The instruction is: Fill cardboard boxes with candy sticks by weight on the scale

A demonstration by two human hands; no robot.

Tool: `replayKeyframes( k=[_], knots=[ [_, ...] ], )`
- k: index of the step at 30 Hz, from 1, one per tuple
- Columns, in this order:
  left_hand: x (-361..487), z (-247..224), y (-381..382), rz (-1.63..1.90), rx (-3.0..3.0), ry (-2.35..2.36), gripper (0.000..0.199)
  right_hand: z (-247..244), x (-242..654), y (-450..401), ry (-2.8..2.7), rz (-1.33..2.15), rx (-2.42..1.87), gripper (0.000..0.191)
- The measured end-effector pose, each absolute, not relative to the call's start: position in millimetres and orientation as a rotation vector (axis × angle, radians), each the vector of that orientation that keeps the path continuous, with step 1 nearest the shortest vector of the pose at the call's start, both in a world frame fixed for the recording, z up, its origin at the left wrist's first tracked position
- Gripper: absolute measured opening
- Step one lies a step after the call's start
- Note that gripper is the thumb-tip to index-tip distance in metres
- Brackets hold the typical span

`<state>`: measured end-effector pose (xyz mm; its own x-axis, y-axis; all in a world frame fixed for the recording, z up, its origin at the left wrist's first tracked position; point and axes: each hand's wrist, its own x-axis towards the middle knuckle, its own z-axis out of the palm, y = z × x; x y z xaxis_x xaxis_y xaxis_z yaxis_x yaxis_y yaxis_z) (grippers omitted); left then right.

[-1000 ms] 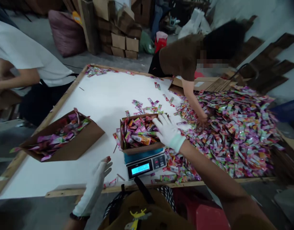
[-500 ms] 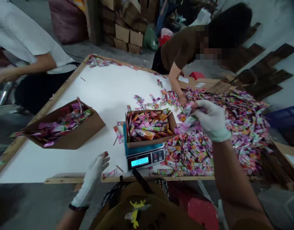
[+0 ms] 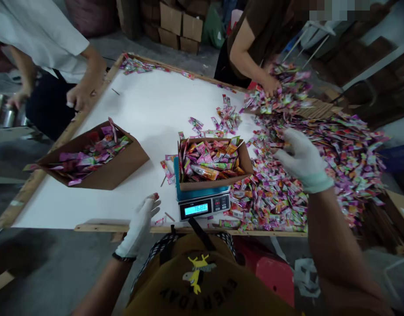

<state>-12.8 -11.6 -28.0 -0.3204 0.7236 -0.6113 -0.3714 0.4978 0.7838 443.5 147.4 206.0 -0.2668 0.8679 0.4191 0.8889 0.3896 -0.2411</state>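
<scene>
My right hand [image 3: 302,160], in a white glove, hovers over the large pile of small colourful wrapped packets [image 3: 274,193], thumb and fingers apart with nothing visible between them. Over the table's front edge is my left hand [image 3: 141,226], gloved too, its fingers spread and holding nothing. Between my hands, a digital scale [image 3: 204,208] with a lit blue display carries an open cardboard box [image 3: 215,181] filled with the same packets. A few loose packets [image 3: 167,169] lie left of the scale.
A second cardboard box [image 3: 119,169] of packets stands tilted at the left of the white table [image 3: 132,118]. Across the table, a co-worker's hand [image 3: 270,85] is at a raised heap of packets. Another person's hand [image 3: 81,94] rests near the left wooden edge [image 3: 60,149].
The packets in my right hand are gone; its fingers have opened over the pile. The co-worker opposite has moved back, with packets now heaped at their hand. The scale's reading differs.
</scene>
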Motion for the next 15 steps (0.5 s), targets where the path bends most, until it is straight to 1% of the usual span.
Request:
replayKeyframes(
  k=[5,7,9,11,12,15],
  knots=[
    [-18.0,-23.2,-16.4,1.142,0.324,1.569,0.066,189.3,356.4,168.6,-2.332,0.149,-1.269,0.031],
    [-22.2,-22.5,-19.3,1.145,0.294,1.587,0.064,181.8,341.2,176.1,-2.347,0.192,-1.247,0.029],
    [-28.1,-24.2,-22.8,1.142,0.244,1.609,0.060,173.2,346.0,182.7,-2.286,0.212,-1.281,0.031],
    [-35.1,-28.9,-27.9,1.136,0.191,1.627,0.054,158.6,369.0,183.9,-2.137,0.220,-1.420,0.036],
    [-38.5,-32.3,-31.1,1.132,0.173,1.634,0.052,147.6,384.3,180.3,-2.060,0.222,-1.563,0.037],
    [-45.0,-43.7,-42.0,1.116,0.142,1.648,0.049,96.9,424.0,148.7,-1.896,0.296,-2.146,0.039]
  ],
)
